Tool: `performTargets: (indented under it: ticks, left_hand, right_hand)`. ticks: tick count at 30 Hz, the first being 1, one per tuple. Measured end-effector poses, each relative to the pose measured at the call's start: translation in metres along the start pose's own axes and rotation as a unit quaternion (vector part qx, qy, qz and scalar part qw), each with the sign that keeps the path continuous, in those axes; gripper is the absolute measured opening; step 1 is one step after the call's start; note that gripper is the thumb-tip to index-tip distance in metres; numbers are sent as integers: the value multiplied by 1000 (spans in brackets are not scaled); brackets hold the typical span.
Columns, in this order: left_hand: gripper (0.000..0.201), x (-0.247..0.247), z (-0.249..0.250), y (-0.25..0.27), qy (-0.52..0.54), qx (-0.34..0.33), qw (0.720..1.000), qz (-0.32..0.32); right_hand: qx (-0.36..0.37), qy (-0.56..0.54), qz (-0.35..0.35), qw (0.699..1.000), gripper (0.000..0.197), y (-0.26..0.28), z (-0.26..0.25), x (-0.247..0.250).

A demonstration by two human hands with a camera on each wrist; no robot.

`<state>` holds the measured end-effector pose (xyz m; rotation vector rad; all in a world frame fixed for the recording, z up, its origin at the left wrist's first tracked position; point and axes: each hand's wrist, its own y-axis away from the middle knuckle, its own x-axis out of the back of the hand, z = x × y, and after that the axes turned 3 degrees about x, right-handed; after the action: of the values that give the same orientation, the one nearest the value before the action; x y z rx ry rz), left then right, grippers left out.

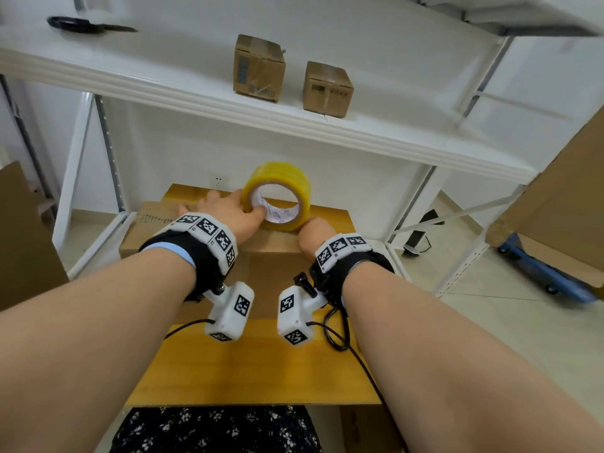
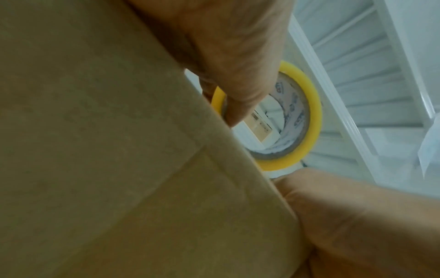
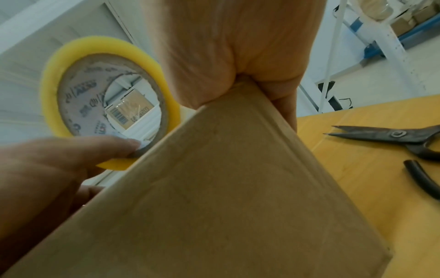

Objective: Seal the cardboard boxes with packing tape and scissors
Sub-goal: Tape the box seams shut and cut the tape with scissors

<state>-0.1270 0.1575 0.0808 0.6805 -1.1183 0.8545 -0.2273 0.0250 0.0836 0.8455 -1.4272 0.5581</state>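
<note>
A yellow roll of packing tape (image 1: 276, 194) stands on edge at the far side of a brown cardboard box (image 1: 266, 273) on the wooden table (image 1: 261, 371). My left hand (image 1: 225, 207) grips the roll, with the thumb inside its core (image 2: 243, 94). My right hand (image 1: 313, 233) sits just right of the roll, wrapped over the box's far edge (image 3: 238, 56); its fingertips are hidden behind the box. The box fills both wrist views (image 2: 119, 150) (image 3: 214, 188). Dark scissors (image 3: 393, 135) lie on the table to the right of the box.
A white shelf (image 1: 196, 93) above the table carries two small taped boxes (image 1: 258, 68) (image 1: 327, 89) and a black pair of scissors (image 1: 91, 26) at far left. Large cardboard (image 1: 555, 207) and a blue cart (image 1: 539, 273) stand on the right.
</note>
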Motion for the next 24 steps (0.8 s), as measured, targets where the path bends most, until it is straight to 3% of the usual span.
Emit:
performTargets:
  ticks: [6, 11, 18, 22, 24]
  left_hand:
    - [52, 2, 1, -5, 96, 7, 995, 2]
    - [60, 4, 5, 3, 83, 9, 996, 19]
    - [23, 0, 1, 1, 170, -5, 983, 66]
    - [22, 8, -19, -1, 209, -6, 974, 89]
    - [28, 14, -37, 0, 158, -11, 984, 87]
  right_hand:
    - [-1, 44, 1, 999, 33, 1, -1, -5]
    - [-17, -2, 11, 1000, 33, 1, -2, -4]
    - [-20, -21, 23, 999, 32, 6, -7, 3]
    - [-53, -27, 9, 998, 41, 3, -7, 3]
    - [-54, -15, -1, 998, 42, 3, -9, 2]
